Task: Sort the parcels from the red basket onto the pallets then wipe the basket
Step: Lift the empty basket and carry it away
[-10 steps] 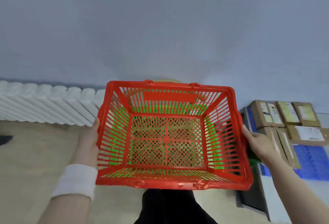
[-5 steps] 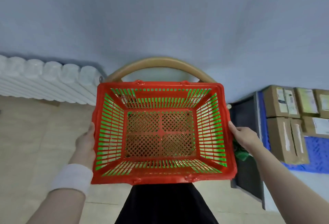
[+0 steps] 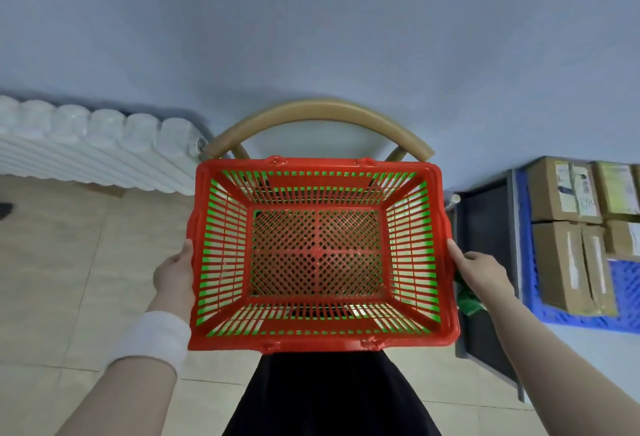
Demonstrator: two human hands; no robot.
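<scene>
Holding the empty red basket [image 3: 317, 252] over the chair [image 3: 317, 113] with my left hand [image 3: 173, 274] and right hand [image 3: 481, 271] each clamped on a side rim, parcels [image 3: 568, 234] already sorted off to its right, so wiping's next I guess.

floor [image 3: 69, 262]: beige tiles | blue pallet [image 3: 623, 283] at right, on floor | cardboard parcels [image 3: 568, 262] packed close together on pallet

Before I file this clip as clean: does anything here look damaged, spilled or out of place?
Nothing stands out. The red basket is empty and looks intact, held level by the left hand and right hand. The parcels sit stacked on the blue pallet.
</scene>
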